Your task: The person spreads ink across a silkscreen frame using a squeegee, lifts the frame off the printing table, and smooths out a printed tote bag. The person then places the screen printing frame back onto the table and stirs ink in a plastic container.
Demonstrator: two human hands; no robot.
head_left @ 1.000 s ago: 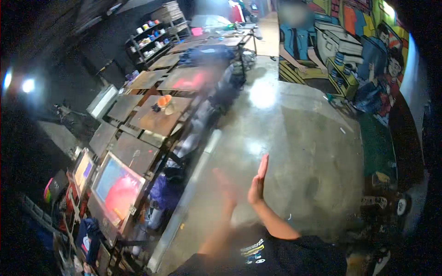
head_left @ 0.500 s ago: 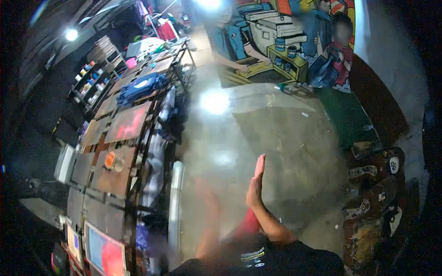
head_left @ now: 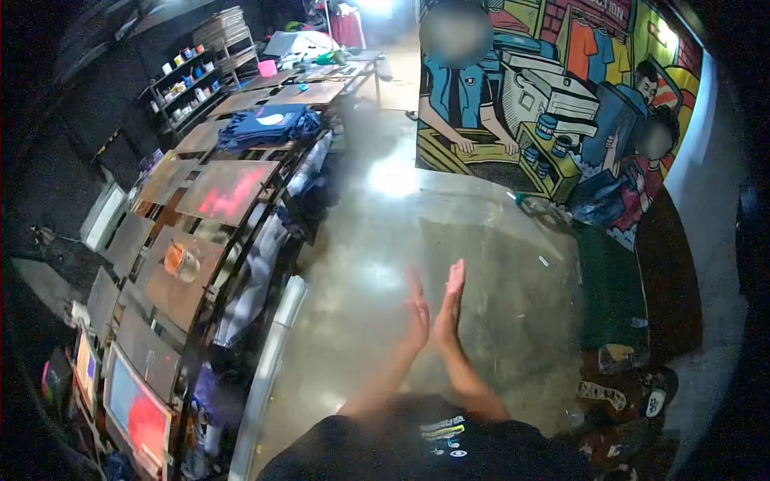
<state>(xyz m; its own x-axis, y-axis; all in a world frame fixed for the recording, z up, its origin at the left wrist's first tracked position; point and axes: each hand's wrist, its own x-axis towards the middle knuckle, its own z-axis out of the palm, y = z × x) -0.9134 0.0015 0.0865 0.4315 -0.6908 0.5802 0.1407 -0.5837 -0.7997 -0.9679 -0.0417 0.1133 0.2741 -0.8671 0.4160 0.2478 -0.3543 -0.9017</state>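
My left hand and my right hand are raised in front of my chest above the concrete floor. The palms face each other with a narrow gap between them. Straight fingers point forward on both hands, and neither holds anything. Motion blurs the left fingertips a little. Nearest on the left is a long work table whose flat boards run away from me. On one of these boards stands a tub of orange ink.
Folded blue shirts lie farther along the table. A framed screen with a red patch leans at the near left. A long pale roll lies beside the table. Bottles fill a shelf; a painted mural covers the far wall.
My left hand has come toward my right hand, narrowing the gap between the palms. The view has turned and tilted, so the table and mural appear shifted.
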